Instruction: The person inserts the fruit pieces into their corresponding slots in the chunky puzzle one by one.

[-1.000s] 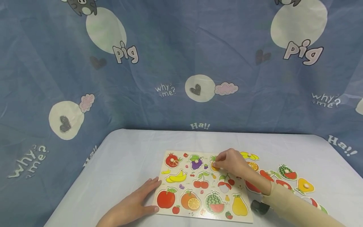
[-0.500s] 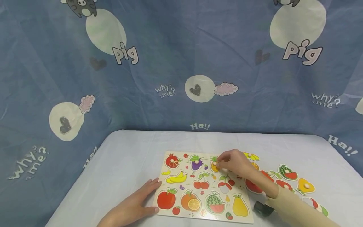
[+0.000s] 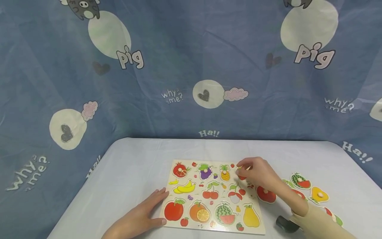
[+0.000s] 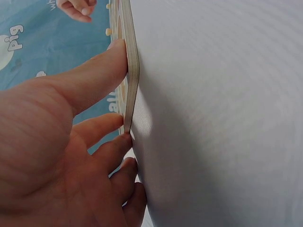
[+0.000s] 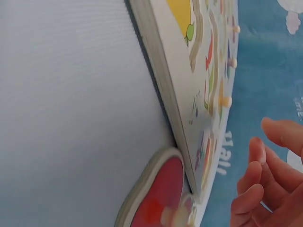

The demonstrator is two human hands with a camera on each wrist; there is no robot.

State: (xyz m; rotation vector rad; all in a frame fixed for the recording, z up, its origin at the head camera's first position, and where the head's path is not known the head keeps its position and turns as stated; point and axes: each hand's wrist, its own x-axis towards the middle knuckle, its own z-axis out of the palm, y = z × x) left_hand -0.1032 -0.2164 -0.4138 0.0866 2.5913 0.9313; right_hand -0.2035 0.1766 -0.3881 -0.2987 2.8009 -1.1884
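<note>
A flat wooden fruit puzzle board (image 3: 198,179) lies on the white table. My left hand (image 3: 143,212) rests at its left edge, with thumb and fingertips against the side (image 4: 132,61). Knobbed pomegranate (image 3: 180,170), grape (image 3: 205,171) and pineapple (image 3: 225,173) pieces sit in the board's back row. My right hand (image 3: 258,172) hovers at the back right corner, partly covering a strawberry picture (image 3: 242,177). In the right wrist view, my right hand (image 5: 270,182) has loosely bent fingers, thumb apart, nothing between them. The pineapple's knob (image 5: 226,101) is a short way from its fingertips.
Loose knobbed pieces lie right of the board: a red one (image 3: 266,195) near its edge, a watermelon (image 3: 300,181), a pear (image 3: 319,195) and several others. My right forearm passes over some. A dark object (image 3: 287,224) shows by the sleeve. A blue printed cloth (image 3: 179,116) hangs behind.
My right hand has let go of the pineapple piece, which stays in the board, and has moved right to the back corner. My left hand has stayed in place.
</note>
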